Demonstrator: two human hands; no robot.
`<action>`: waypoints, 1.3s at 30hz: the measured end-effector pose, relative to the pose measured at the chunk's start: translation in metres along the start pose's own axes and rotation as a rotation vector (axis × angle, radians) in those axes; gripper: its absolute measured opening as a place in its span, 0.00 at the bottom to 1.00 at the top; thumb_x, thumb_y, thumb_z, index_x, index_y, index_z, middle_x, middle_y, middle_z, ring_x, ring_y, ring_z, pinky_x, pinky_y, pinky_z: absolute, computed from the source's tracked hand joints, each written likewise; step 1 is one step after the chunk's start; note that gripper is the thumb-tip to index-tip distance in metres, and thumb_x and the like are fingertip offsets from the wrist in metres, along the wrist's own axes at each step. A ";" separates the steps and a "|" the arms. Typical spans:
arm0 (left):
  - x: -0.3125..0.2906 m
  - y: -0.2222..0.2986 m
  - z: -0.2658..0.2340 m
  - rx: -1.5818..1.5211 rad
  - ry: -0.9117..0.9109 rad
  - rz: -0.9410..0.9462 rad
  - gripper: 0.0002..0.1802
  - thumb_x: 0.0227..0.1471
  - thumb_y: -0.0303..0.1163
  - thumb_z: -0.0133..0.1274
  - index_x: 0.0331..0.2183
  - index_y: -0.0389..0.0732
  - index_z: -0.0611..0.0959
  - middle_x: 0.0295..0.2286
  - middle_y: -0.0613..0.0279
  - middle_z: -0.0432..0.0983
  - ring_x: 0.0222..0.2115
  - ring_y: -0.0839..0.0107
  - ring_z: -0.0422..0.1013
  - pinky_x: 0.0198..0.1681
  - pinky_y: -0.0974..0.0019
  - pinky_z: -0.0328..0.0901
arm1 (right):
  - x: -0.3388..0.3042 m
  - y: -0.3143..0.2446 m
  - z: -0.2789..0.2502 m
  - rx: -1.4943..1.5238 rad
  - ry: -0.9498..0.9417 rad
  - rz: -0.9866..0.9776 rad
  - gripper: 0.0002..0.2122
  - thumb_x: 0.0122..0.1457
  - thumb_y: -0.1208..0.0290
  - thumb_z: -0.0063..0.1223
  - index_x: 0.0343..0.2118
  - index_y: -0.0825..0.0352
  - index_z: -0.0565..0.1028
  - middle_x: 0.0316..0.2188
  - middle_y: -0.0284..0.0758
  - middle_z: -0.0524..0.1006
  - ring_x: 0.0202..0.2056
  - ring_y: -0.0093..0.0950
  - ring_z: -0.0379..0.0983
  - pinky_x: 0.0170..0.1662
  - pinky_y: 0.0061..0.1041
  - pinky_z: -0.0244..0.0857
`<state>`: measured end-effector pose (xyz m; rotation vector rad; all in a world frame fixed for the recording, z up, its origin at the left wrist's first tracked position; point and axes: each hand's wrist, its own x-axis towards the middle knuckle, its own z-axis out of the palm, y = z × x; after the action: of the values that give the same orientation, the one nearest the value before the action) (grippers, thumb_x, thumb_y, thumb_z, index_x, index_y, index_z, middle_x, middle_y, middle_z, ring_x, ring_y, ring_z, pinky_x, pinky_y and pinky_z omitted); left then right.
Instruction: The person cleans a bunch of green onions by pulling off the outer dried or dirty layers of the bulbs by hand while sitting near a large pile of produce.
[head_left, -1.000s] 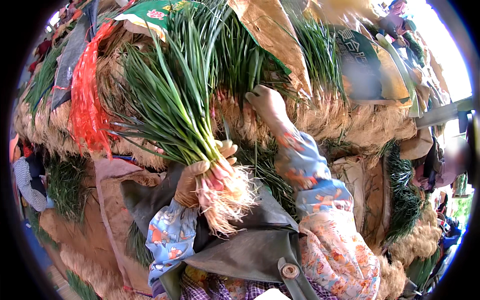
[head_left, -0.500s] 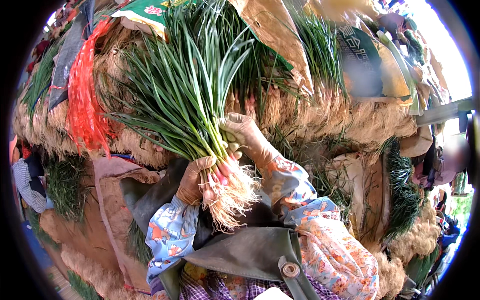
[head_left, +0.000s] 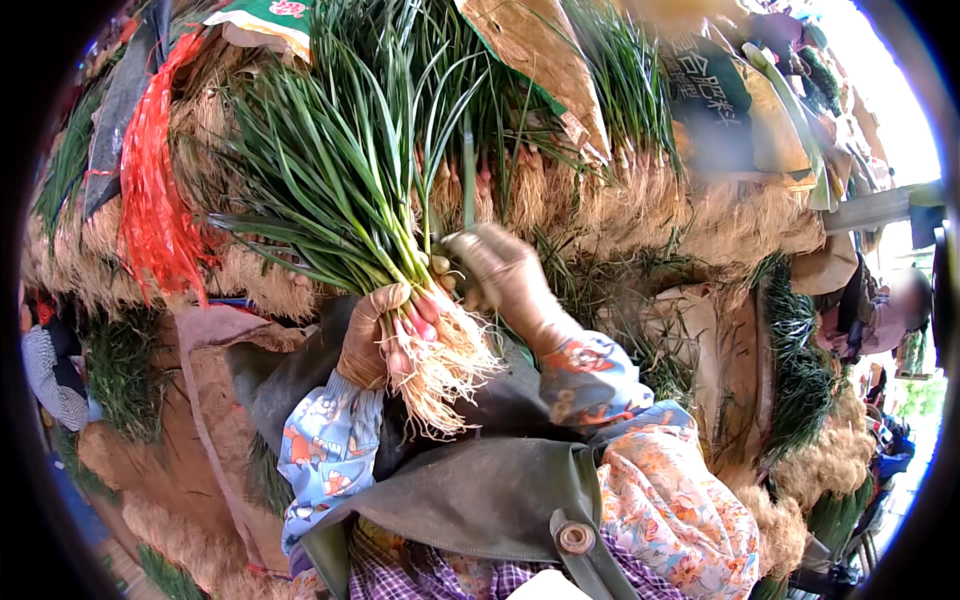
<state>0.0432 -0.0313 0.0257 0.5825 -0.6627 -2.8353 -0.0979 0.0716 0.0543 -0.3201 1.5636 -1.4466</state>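
My left hand (head_left: 370, 335), in a brown glove, is closed round the lower stems of a bunch of green garlic (head_left: 375, 200). Its long leaves point up and away; the pinkish bulbs and pale, stringy roots (head_left: 445, 365) hang toward me. My gloved right hand (head_left: 500, 275) is at the right side of the bunch, beside a few small pale bulbs (head_left: 443, 270). Motion smears its fingers. A narrow green strip (head_left: 468, 175) rises just above that hand; whether the fingers hold it is unclear.
Ahead lies a long heap of green garlic (head_left: 640, 210), roots toward me, partly covered by brown sacking (head_left: 545, 65). Red plastic strands (head_left: 160, 180) hang at the left. A dark apron (head_left: 470, 495) covers my lap. Another person (head_left: 890, 310) is at the far right.
My right hand has come away from the stems slightly, moving right and blurring. The bunch, still in my left hand, has shifted a little left and up in the view.
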 end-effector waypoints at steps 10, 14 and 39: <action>0.002 -0.005 0.009 -0.047 -0.053 0.100 0.32 0.42 0.36 0.53 0.49 0.35 0.65 0.44 0.50 0.67 0.41 0.65 0.65 0.47 0.66 0.60 | -0.015 0.120 -0.148 -1.618 -0.404 0.011 0.08 0.51 0.66 0.50 0.32 0.64 0.73 0.32 0.33 0.73 0.30 0.29 0.72 0.25 0.22 0.69; 0.006 -0.002 0.002 0.000 -0.071 0.022 0.35 0.41 0.37 0.53 0.51 0.34 0.62 0.44 0.52 0.66 0.40 0.65 0.65 0.43 0.63 0.63 | 0.019 0.068 -0.109 -1.120 0.371 -0.493 0.12 0.54 0.61 0.46 0.21 0.65 0.70 0.19 0.43 0.71 0.23 0.42 0.70 0.27 0.36 0.64; -0.007 0.024 0.015 -0.116 -0.064 0.223 0.36 0.40 0.33 0.55 0.50 0.33 0.61 0.35 0.58 0.68 0.38 0.64 0.66 0.43 0.62 0.63 | 0.180 -0.034 -0.039 -1.306 0.215 -0.072 0.16 0.49 0.58 0.52 0.28 0.69 0.74 0.25 0.42 0.75 0.28 0.35 0.73 0.30 0.32 0.65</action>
<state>0.0451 -0.0449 0.0507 0.3746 -0.5324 -2.6708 -0.2337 -0.0435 -0.0024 -0.9805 2.5156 -0.2991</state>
